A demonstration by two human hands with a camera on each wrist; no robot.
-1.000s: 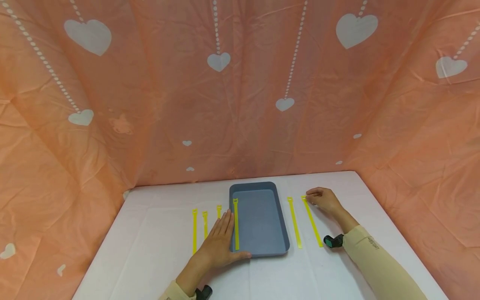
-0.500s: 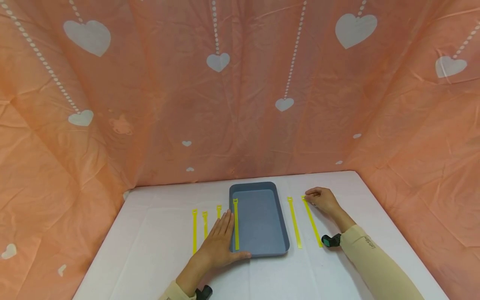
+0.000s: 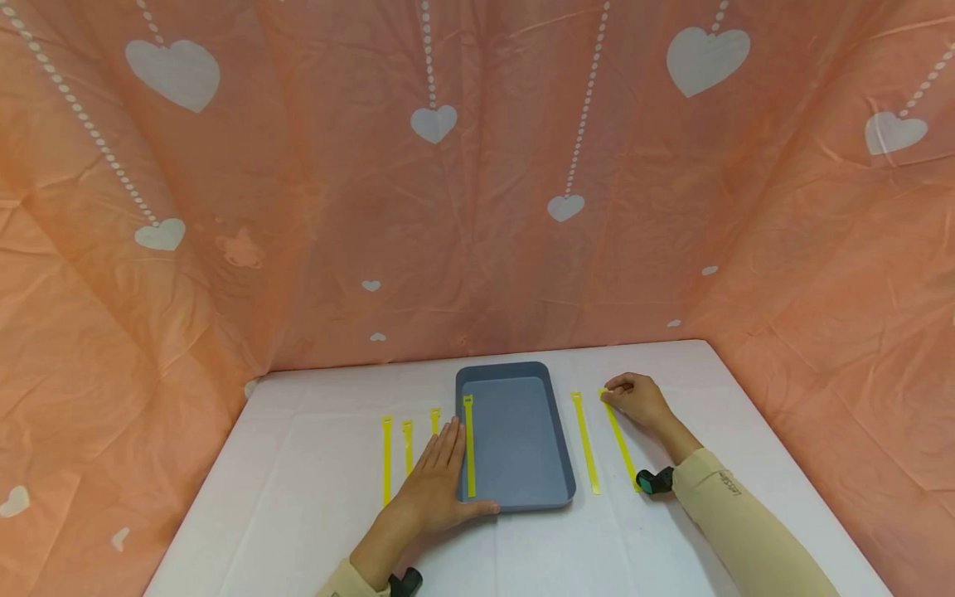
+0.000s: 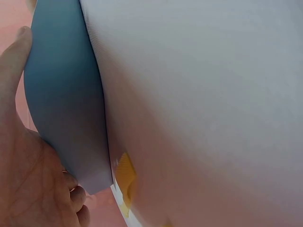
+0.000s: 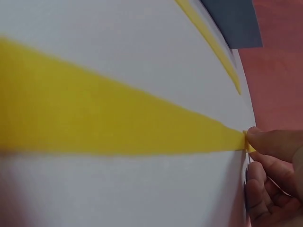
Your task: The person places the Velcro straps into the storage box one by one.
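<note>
1. Yellow flat slot-headed straps (image 3: 387,464), plastic by the look of them, lie three in a row on the white cloth-covered tabletop (image 3: 298,464), heads away from the person; the left hand hides the near parts of two.
2. Left hand (image 3: 431,491) is set at the near left corner of the tray, fingers straight and close together along its side, thumb spread along the near wall; it touches the tray and grips nothing.
3. Blue-grey shallow rectangular tray (image 3: 522,439) has its long axis running away from the person; a fourth yellow strap (image 3: 470,452) lies inside, along the left wall.
4. Fifth yellow strap (image 3: 586,444) lies on the tabletop just right of the tray, head far, near end leaning slightly right.
5. Sixth yellow strap (image 3: 621,439) slants more: head far and left, tail near and right, by the black wrist camera (image 3: 656,481).
6. Right hand (image 3: 643,402), much the nearer one, pinches that strap's head between thumb and finger; whether the head is lifted, I cannot tell. The tray lies leftward, with the fifth strap between, so any leftward move would, I judge, have to clear it.
</note>
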